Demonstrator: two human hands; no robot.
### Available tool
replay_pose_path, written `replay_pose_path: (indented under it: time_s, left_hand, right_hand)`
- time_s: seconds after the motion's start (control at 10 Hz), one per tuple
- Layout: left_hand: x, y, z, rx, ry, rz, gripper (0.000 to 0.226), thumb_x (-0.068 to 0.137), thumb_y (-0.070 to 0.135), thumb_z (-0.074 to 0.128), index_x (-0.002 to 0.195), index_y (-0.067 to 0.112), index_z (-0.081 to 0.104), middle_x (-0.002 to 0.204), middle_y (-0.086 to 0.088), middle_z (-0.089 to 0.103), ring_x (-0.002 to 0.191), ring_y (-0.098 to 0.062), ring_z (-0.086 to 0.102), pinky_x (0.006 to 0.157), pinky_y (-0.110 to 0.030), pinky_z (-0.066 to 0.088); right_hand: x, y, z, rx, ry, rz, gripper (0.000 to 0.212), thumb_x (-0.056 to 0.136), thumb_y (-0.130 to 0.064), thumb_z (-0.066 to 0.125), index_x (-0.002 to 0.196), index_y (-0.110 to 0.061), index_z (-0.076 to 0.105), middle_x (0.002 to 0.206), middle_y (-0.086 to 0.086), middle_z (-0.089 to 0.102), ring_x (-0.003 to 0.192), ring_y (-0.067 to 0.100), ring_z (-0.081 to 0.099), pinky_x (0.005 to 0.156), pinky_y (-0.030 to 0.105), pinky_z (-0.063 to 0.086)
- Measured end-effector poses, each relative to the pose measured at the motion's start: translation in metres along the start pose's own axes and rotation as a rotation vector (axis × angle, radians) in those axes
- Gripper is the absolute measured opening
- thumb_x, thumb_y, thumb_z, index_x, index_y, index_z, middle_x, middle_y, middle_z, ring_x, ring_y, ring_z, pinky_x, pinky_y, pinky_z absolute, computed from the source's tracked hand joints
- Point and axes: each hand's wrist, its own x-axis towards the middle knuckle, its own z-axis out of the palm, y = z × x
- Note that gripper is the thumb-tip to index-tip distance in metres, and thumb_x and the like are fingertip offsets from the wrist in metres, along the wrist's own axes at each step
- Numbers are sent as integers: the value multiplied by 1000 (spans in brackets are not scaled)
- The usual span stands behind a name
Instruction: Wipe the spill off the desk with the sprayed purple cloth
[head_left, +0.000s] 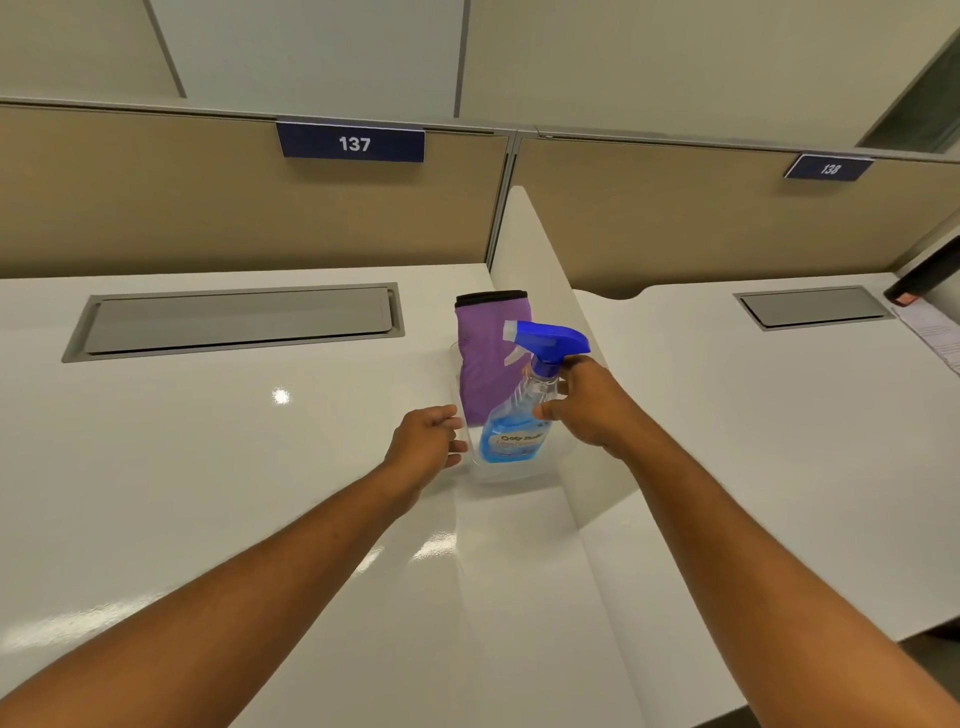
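By the divider, right hand (587, 410) has its fingers clamped on the spray bottle (519, 415); left hand (426, 441) fingers apart; purple cloth (485, 358) untouched, so the bench (208, 467) wiping hasn't started, I reckon.

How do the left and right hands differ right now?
The right hand is closed around the spray bottle at its neck; the left hand is open, holding nothing, fingers at the clear tray. The right hand sits farther forward than the left. Both are bare, beside the purple cloth.
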Motion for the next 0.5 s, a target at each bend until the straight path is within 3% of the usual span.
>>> replay_pose_path:
  time_s: [0.2, 0.3, 0.4, 0.5]
  left_hand:
    - [-4, -2, 0, -21, -2, 8, 43, 113, 4, 46, 156, 6, 54, 155, -15, 60, 129, -38, 68, 113, -53, 56]
    - [-10, -3, -3, -6, 7, 31, 46, 113, 0, 42, 157, 8, 52, 158, -14, 57, 130, -36, 68, 112, -52, 57]
    - [-16, -5, -15, 3, 28, 85, 50, 111, -3, 40, 158, 9, 51, 161, -13, 55, 131, -34, 68, 113, -51, 57]
    - [-25, -7, -39, 28, 82, 185, 49, 110, -2, 45, 156, 11, 54, 159, -10, 57, 132, -32, 67, 113, -49, 56]
  right_hand:
    - [-3, 1, 8, 25, 22, 13, 54, 89, 1, 76, 136, -14, 53, 119, 0, 59, 108, 19, 59, 86, 30, 49]
    - [-11, -3, 14, 29, 58, 10, 56, 89, 5, 74, 135, -17, 49, 125, 1, 58, 120, 24, 60, 90, 32, 50]
    - [-26, -5, 18, 224, 172, -13, 70, 89, 13, 67, 144, -23, 43, 146, -1, 53, 139, 20, 49, 106, 40, 51]
    - [-68, -14, 41, 421, 565, -56, 60, 91, 11, 61, 122, -37, 45, 125, -16, 56, 124, 9, 58, 84, 12, 53]
